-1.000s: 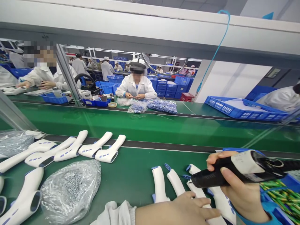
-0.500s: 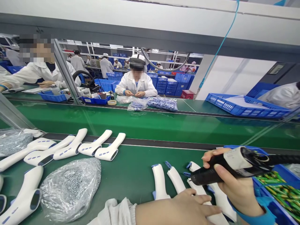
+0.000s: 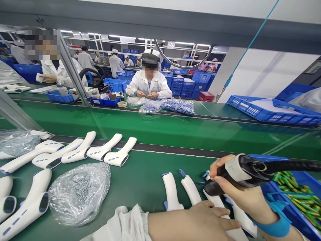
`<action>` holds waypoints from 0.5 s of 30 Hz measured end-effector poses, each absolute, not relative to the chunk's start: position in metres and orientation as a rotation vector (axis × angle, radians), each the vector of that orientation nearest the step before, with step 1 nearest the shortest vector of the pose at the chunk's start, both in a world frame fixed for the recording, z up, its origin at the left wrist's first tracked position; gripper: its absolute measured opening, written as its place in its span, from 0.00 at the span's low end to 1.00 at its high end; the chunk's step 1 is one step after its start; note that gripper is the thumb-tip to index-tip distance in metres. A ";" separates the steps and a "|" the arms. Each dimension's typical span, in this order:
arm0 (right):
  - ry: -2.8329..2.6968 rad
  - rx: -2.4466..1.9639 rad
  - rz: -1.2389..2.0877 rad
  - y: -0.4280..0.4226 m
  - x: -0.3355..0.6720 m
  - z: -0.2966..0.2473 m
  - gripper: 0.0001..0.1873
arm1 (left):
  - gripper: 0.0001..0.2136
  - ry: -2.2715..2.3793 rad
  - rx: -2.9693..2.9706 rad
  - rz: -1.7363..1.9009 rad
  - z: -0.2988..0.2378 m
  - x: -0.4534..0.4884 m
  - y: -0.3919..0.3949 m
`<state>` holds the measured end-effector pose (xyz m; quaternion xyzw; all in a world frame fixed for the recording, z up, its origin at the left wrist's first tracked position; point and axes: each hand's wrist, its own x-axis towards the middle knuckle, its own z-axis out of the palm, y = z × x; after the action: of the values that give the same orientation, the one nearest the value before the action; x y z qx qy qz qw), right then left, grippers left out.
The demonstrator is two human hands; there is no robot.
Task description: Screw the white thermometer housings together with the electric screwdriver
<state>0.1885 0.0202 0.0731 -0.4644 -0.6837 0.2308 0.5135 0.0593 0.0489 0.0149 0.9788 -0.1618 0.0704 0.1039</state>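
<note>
My right hand [image 3: 234, 185] is wrapped round a black electric screwdriver [image 3: 238, 174] with its cord running off to the right. The screwdriver's nose rests at the handle end of a white thermometer gun [image 3: 214, 201], and its tip is hidden. Across that same gun lies my left hand [image 3: 200, 222], fingers spread over its body. More white thermometer guns [image 3: 172, 190] lie beside my hands, some with a blue end cap tilted away from the handle. A blue band [image 3: 276, 217] circles my right wrist.
Several white thermometer guns [image 3: 79, 149] lie at left around a clear bag of small screws [image 3: 81, 194]. A blue bin [image 3: 265, 159] of green-yellow batteries [image 3: 296, 187] stands at right. Across the green belt, a co-worker [image 3: 149, 83] handles small parts. Metal posts [image 3: 75, 73] rise at left.
The view has shifted slightly. The screwdriver tilts a little more toward me, its nose at the same gun. My left hand stays on it. The co-worker at far left now holds a white piece.
</note>
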 end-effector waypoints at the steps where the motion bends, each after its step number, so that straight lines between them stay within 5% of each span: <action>1: -1.641 -1.111 0.563 0.021 0.190 0.073 0.07 | 0.22 -0.485 2.888 0.187 0.020 0.057 0.051; 12: -1.631 -1.041 0.513 0.024 0.178 0.075 0.08 | 0.24 -0.359 2.893 -0.015 -0.006 0.077 0.036; 15: -1.613 -1.025 0.483 0.014 0.176 0.092 0.06 | 0.27 -0.341 2.964 0.168 -0.002 0.069 0.031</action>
<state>0.1755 0.0136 0.0920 -0.4333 -0.6822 0.2044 0.5523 0.0695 0.0314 -0.0020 0.9890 -0.1138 0.0560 0.0764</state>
